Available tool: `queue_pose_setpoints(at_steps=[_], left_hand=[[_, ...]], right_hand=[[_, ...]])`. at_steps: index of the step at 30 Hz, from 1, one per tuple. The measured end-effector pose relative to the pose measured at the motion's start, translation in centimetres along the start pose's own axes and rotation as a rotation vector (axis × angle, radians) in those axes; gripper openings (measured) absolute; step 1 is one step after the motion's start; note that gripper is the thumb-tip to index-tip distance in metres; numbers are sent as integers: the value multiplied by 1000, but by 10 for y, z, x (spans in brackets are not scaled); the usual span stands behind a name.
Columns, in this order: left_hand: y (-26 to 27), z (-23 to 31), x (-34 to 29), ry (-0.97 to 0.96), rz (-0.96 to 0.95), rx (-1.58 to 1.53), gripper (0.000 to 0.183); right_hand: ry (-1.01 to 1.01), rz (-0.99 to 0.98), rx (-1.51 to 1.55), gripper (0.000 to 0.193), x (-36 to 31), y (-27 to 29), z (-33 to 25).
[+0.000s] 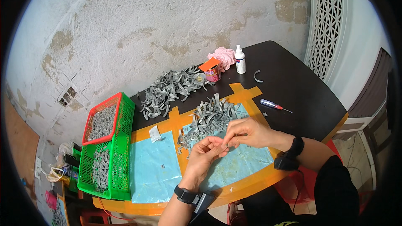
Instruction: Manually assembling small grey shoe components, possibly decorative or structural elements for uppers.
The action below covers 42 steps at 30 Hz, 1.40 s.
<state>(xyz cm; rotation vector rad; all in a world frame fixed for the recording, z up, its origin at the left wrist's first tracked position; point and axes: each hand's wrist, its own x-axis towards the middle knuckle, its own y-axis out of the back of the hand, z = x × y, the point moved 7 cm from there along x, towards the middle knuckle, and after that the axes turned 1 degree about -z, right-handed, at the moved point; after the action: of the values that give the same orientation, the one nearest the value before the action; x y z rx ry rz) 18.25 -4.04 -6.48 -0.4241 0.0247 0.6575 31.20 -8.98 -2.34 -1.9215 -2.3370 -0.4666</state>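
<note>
My left hand (pixel 205 157) and my right hand (pixel 247 133) meet over the near part of a blue sheet (pixel 243 163) taped to the table. The fingers of both are pinched together at one spot. Whatever they hold there is too small and too covered to name. Just beyond them lies a heap of grey curved strips (pixel 213 113), with smaller grey pieces along its left side. Both wrists wear black straps with small boxes.
At left, a red basket (pixel 100 119) of small grey pieces rests on a green basket (pixel 119 175), which holds more. Farther back are another strip pile (pixel 171 90), a tin (pixel 212 73), a pink cloth (pixel 223 57) and a white bottle (pixel 240 60). A screwdriver (pixel 274 105) lies right.
</note>
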Motion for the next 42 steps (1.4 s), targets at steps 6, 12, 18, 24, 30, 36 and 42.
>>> queue_pose_setpoints(at_steps=[6,12,18,24,30,36,42], left_hand=[[-2,-2,2,40,-26,-104,7],[-3,7,0,-8,-62,-162,6],[2,9,-3,-40,-41,-90,7],[-3,20,-5,-111,9,97,16],[-3,20,-7,-147,-35,140,25],[-7,21,-5,-280,21,174,20],[-7,14,-1,-257,54,132,22]], right_hand=[[272,9,-251,11,0,-2,-12],[104,-96,158,5,0,-5,-7],[75,-181,294,3,-2,-8,-12],[-46,-61,224,11,0,-5,7],[-141,-43,453,17,-1,-2,12],[-129,12,477,19,-2,-7,17],[-70,156,289,21,-3,-3,8]])
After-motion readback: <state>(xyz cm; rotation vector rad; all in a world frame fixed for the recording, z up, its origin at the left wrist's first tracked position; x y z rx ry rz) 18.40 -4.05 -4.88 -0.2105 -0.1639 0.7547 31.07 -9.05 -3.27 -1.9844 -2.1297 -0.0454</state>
